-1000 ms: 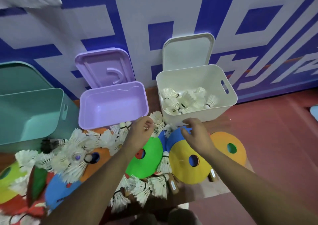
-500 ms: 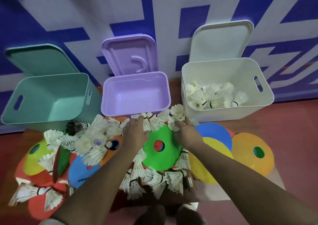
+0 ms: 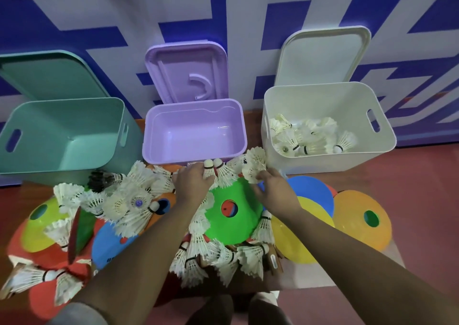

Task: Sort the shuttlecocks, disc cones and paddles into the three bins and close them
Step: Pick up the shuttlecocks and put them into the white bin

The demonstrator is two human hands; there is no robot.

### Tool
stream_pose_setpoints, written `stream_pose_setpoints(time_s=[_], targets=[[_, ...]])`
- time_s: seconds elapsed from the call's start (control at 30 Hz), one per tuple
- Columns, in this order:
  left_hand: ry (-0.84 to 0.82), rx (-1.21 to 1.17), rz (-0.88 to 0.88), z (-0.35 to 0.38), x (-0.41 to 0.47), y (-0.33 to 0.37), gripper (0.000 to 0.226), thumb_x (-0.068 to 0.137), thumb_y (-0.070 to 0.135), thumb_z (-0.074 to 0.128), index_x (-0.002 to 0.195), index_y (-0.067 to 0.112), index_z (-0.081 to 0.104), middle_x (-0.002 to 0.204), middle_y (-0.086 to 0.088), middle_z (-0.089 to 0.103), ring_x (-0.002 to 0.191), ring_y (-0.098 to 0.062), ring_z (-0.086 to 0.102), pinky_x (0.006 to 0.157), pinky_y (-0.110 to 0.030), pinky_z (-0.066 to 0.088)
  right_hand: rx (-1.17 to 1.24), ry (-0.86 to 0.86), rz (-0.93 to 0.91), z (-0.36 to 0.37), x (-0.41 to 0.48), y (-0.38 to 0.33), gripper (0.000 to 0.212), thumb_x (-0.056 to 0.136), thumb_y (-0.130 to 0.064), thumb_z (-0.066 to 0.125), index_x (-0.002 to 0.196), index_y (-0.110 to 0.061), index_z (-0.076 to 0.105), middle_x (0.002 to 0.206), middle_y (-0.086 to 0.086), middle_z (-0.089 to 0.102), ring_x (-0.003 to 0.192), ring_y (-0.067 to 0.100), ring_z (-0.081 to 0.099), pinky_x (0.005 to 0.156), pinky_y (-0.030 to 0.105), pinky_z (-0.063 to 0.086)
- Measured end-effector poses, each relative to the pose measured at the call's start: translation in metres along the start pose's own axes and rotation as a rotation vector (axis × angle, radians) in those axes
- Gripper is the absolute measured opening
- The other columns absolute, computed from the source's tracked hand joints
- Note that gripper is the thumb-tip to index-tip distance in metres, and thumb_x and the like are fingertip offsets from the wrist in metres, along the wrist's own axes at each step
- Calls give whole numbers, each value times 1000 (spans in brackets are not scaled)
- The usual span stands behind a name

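A blue-and-white wall (image 3: 124, 6) stood behind the purple bin (image 3: 193, 135), which was open and bare inside. The teal bin (image 3: 74, 126) sat just left of the purple bin and the white bin (image 3: 323, 101) just right of it, all three with lids raised against the wall: teal lid (image 3: 44, 76), purple lid (image 3: 183, 71), white lid (image 3: 323, 56). The bench (image 3: 310, 275) lay in front of the purple bin, strewn with cones. A green cone (image 3: 238, 225) lay straight in front of the purple bin, with a blue cone (image 3: 313, 195), a yellow cone (image 3: 293, 240) and an orange cone (image 3: 355, 222) to the front right. The left hand (image 3: 192, 185) hovered by the purple bin's front wall, fingers curled round two shuttlecocks (image 3: 208, 173) whose cork tips pointed at that bin. The right hand (image 3: 275, 190), off the purple bin's front right corner, pinched one shuttlecock (image 3: 254, 168) by its feathers. Binned shuttlecocks (image 3: 308, 138) lay in the white bin to the right of the purple one. Loose shuttlecocks (image 3: 129, 200) lay heaped to the purple bin's front left and around the green cone. What looked like paddle handles (image 3: 273, 262) poked out beyond the green cone, farthest from the purple bin.
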State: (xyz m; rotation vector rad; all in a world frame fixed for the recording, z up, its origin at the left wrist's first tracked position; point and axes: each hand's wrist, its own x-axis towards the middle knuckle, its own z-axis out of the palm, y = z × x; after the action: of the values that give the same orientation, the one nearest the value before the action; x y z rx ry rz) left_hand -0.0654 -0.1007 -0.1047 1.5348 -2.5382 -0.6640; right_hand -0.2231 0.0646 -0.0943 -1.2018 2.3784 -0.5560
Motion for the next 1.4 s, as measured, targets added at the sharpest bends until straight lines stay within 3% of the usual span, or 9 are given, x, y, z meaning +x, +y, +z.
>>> stream_pose_setpoints(time_s=[0.2, 0.43, 0.53, 0.8, 0.9, 1.0, 1.07, 1.23, 1.4], targets=[[59, -244, 98, -32, -15, 19, 33, 79, 37, 71, 106, 21, 59, 98, 7, 60, 99, -20, 56, 90, -42, 42, 172, 85, -34, -27, -7, -16, 29, 91, -36, 61, 109, -12, 63, 108, 4, 57, 90, 23, 63, 77, 40, 52], [-28, -639, 151, -79, -14, 94, 28, 83, 25, 70, 107, 24, 55, 105, 7, 62, 96, -12, 58, 75, -22, 45, 243, 233, -79, -97, -9, -15, 24, 88, -28, 67, 105, -12, 64, 102, 2, 55, 83, 11, 59, 78, 31, 52], [-58, -677, 190, -82, -4, 139, 29, 86, 31, 68, 112, 23, 59, 101, 11, 62, 88, -9, 59, 69, -13, 41, 222, 304, -44, -129, -8, 3, 20, 87, -27, 66, 102, -14, 63, 101, 0, 54, 82, 11, 58, 78, 26, 49], [-172, -574, 183, -35, 23, 232, 40, 84, 39, 70, 115, 16, 62, 99, 2, 62, 90, -15, 58, 78, -25, 43, 168, 326, 157, -168, 0, 79, 17, 87, -24, 64, 101, -15, 62, 107, 3, 54, 85, 15, 61, 78, 26, 45], [-222, -563, 161, -18, 37, 246, 45, 83, 44, 69, 118, 18, 60, 112, -1, 66, 96, -18, 62, 84, -29, 47, 163, 320, 196, -170, 13, 93, 21, 87, -22, 63, 106, -13, 62, 112, 7, 54, 87, 19, 62, 82, 30, 48], [-317, -558, 151, -13, 48, 248, 65, 85, 47, 65, 139, 17, 45, 136, 0, 54, 119, -18, 55, 101, -37, 45, 177, 298, 212, -170, 24, 101, 40, 86, -20, 64, 125, -16, 56, 130, 10, 49, 101, 20, 59, 90, 24, 40], [-317, -559, 151, -15, 50, 242, 63, 87, 46, 64, 139, 16, 45, 139, -3, 52, 124, -18, 52, 105, -38, 42, 162, 294, 209, -169, 28, 103, 50, 85, -20, 64, 133, -18, 51, 141, 13, 43, 121, 24, 50, 101, 26, 35], [-229, -563, 132, -42, 40, 190, 17, 87, 24, 65, 104, 19, 65, 100, 0, 66, 90, -10, 62, 87, -22, 47, 170, 286, 145, -160, 31, 81, 43, 85, -23, 63, 127, -14, 55, 133, 10, 45, 116, 25, 53, 99, 33, 43], [-167, -513, 57, -73, 18, 107, 7, 89, 17, 63, 96, 16, 65, 94, -2, 64, 80, -6, 56, 75, -15, 43, 213, 211, -47, -133, 35, 22, 38, 84, -21, 64, 120, -11, 58, 122, 9, 49, 108, 25, 55, 94, 33, 44]])
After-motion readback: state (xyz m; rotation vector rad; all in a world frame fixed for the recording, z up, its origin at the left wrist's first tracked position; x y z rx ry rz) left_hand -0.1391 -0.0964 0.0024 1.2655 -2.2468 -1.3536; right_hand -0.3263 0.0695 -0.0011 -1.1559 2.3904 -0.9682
